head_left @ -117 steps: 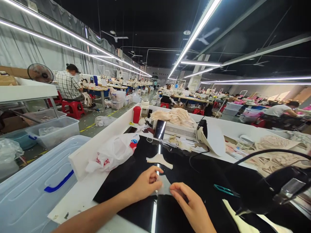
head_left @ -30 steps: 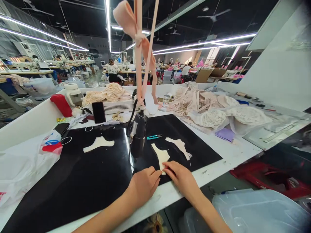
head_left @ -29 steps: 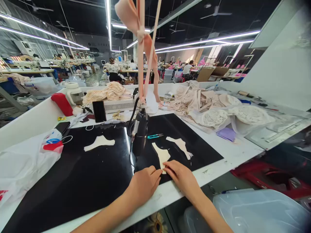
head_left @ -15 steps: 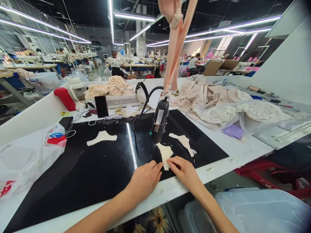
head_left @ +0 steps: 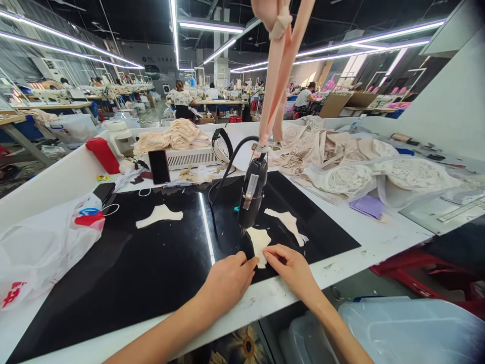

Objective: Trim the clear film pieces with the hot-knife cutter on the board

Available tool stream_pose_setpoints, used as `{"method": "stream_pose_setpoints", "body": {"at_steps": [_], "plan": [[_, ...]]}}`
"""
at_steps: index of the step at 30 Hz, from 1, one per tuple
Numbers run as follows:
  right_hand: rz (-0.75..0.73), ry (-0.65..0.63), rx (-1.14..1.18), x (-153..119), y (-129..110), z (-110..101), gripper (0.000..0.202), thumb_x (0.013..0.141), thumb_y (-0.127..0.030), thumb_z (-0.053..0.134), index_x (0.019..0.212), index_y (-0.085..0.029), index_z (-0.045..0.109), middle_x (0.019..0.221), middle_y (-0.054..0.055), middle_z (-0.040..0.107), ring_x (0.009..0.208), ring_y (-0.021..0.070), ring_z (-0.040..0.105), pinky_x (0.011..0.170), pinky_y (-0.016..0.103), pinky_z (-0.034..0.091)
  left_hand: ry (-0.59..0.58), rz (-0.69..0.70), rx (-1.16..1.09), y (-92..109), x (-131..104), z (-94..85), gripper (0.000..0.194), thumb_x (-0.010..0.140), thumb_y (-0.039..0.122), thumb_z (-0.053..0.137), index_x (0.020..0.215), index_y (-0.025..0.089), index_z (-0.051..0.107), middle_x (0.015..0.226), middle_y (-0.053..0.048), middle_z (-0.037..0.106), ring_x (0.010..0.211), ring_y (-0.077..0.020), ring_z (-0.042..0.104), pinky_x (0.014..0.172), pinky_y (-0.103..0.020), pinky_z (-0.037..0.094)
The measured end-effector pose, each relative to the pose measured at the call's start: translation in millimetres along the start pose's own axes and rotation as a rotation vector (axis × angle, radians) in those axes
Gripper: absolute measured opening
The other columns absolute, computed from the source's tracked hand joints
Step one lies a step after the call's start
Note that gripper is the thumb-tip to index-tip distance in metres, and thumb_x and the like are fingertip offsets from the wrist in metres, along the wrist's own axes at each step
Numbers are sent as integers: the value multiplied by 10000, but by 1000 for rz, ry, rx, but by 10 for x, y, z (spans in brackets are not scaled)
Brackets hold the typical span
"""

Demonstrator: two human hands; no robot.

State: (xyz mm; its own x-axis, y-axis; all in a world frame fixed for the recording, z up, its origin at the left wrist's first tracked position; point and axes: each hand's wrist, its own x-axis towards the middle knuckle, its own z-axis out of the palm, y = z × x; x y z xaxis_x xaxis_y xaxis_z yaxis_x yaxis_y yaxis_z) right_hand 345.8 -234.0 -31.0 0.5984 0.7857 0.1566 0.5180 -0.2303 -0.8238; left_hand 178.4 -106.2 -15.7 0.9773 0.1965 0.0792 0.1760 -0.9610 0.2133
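Observation:
A cream cut fabric piece lies on the black board, just below the tip of a hanging black hand-held power tool. My left hand is closed at its lower left edge, thumb and fingertips pressed together on it. From the right, my right hand pinches the other edge between thumb and forefinger. Another cream cut piece rests to the right of the tool. Farther left on the board is a third cut piece. My fingers hide part of the held edges.
The black board covers much of the white table. A plastic bag lies at the left. Along the back are a phone, a cream fabric stack and heaped bras. A pink strap suspends the tool; its cable loops left.
The view has shifted slightly. Near the fingers, the fabric's lower end looked folded or overlapped before and now lies flatter. Both hands keep to its edges.

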Motion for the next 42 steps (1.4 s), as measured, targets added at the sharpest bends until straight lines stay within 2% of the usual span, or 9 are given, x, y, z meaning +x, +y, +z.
{"method": "stream_pose_setpoints", "body": {"at_steps": [12,16,19,22,26,31,36,39,42], "plan": [[176,73,266,200,-67,-86,398,791,-585,711,882,-200,755,595,-5,655,450,125,521,462,261,443,-72,-21,51,64,35,-71,285,1039,241,489,1309,250,581,977,-32,645,862,-186,692,659,-247,522],[181,145,418,414,-130,-74,468,768,-650,709,888,-199,680,661,24,709,495,176,658,493,295,551,-42,-11,1,52,34,-35,279,1043,229,462,1297,263,573,980,-23,648,851,-181,691,659,-252,532],[124,262,506,586,-197,-89,452,796,-641,693,916,-209,629,873,67,757,793,252,782,657,341,638,16,-7,-29,21,19,30,264,1041,236,454,1271,278,576,979,-16,646,843,-177,686,663,-254,537],[24,401,542,681,-320,-149,399,874,-592,644,996,-215,602,1045,82,760,1008,253,763,839,379,638,30,-4,-41,2,18,67,259,1031,237,469,1262,280,578,983,-19,649,833,-168,685,664,-243,533],[-113,496,499,569,-524,-236,324,915,-526,645,1012,-217,639,1116,83,756,995,217,735,942,408,594,17,-10,-38,17,40,48,275,1024,248,488,1282,278,577,978,-23,659,810,-167,693,655,-239,525],[-265,515,470,220,-688,-283,184,944,-410,648,981,-233,683,1045,82,752,975,213,701,891,366,572,14,-13,-28,29,35,-2,299,1030,268,490,1314,250,582,977,-38,670,829,-183,698,693,-258,529],[-286,439,598,-15,-788,-272,250,986,-447,539,914,-247,671,877,74,728,891,231,709,779,350,583,59,-51,-363,-67,7,-39,315,1028,259,453,1275,264,648,994,-28,694,860,-164,671,778,-268,510],[-250,330,512,-119,-758,-190,336,999,-498,479,875,-247,663,796,66,693,792,230,681,709,342,572,39,-143,-873,-142,-6,-95,351,1042,344,402,1177,211,697,956,-34,709,817,-149,624,753,-267,485],[-230,186,475,-219,-689,-43,345,994,-512,489,871,-246,671,786,50,684,741,210,654,699,320,556,2,-236,-1296,-201,-69,-207,588,1045,548,302,1135,120,696,924,-78,689,760,-139,578,644,-243,431]]}}
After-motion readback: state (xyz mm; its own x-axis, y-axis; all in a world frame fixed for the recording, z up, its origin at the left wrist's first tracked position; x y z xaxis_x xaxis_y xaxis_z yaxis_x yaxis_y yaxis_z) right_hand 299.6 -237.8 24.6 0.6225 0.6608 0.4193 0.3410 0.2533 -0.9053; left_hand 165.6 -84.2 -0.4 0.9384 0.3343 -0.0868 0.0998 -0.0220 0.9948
